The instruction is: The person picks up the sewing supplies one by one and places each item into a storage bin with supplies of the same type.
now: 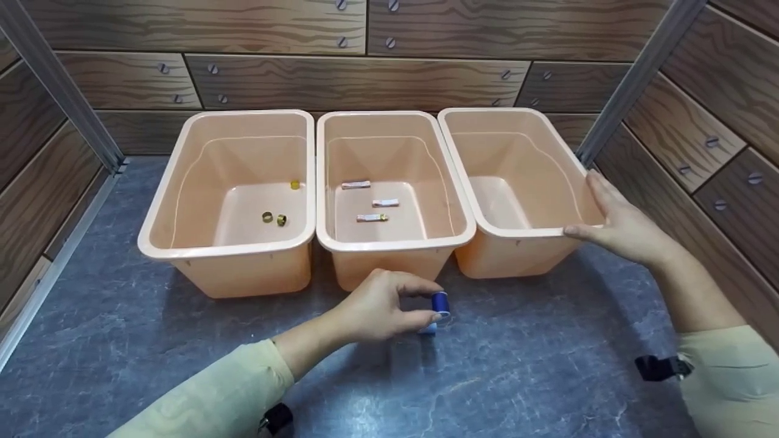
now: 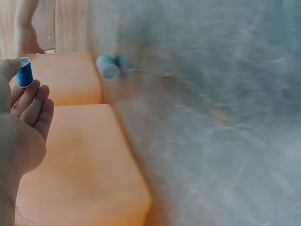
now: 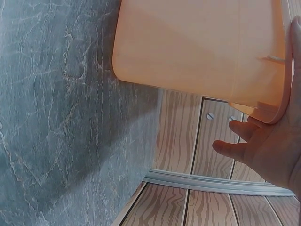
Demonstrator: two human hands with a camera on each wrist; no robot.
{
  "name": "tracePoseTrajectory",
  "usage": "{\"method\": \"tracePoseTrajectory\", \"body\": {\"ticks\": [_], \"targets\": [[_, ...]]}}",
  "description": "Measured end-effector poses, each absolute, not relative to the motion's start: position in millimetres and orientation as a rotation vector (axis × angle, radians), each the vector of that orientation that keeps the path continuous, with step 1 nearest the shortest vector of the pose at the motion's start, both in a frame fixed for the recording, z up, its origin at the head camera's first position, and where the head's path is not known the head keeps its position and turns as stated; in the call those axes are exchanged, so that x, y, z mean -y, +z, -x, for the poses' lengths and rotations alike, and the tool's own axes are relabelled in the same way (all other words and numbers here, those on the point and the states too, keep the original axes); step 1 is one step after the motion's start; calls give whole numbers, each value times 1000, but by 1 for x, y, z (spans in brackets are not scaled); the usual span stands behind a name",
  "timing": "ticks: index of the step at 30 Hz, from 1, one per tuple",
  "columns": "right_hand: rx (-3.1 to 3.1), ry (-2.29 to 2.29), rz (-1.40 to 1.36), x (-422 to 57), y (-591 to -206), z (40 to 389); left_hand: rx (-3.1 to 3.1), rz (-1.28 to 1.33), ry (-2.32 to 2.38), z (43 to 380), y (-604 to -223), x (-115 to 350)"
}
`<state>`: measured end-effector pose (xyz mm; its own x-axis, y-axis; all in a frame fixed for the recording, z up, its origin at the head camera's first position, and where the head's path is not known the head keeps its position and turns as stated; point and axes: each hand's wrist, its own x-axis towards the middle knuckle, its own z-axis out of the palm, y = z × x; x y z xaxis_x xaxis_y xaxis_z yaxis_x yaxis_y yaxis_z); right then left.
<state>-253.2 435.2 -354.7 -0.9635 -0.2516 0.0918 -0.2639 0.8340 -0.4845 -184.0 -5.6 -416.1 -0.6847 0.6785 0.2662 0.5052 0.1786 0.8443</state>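
Note:
My left hand (image 1: 380, 307) pinches a dark blue thread spool (image 1: 440, 302) between thumb and fingers, in front of the bins. Below it on the tabletop lies a light blue spool (image 1: 429, 329), mostly covered by the hand in the head view; the left wrist view shows more of that spool (image 2: 108, 67). At the right bin (image 1: 535, 232), my right hand (image 1: 627, 228) rests against the near right corner, thumb at the front rim and extended fingers along the side. Its spread fingers (image 3: 230, 149) also show in the right wrist view.
The middle bin (image 1: 395, 245) holds three slim labelled cylinders (image 1: 372, 218). Three small gold-coloured rings (image 1: 267, 216) lie in the left bin (image 1: 225, 251). All the bins stand side by side on a grey marbled tabletop (image 1: 517, 365), with wood-patterned walls (image 1: 359, 82) around.

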Motion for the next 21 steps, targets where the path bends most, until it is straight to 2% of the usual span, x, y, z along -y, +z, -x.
{"method": "tracePoseTrajectory", "body": {"ticks": [13,21], "targets": [[2990,798,-422,-435,-356,255,-2145,-1194,1599,181,-369,-6],[2976,803,-432,-435,-355,256,-2270,-1289,1529,185,-349,-10]]}}
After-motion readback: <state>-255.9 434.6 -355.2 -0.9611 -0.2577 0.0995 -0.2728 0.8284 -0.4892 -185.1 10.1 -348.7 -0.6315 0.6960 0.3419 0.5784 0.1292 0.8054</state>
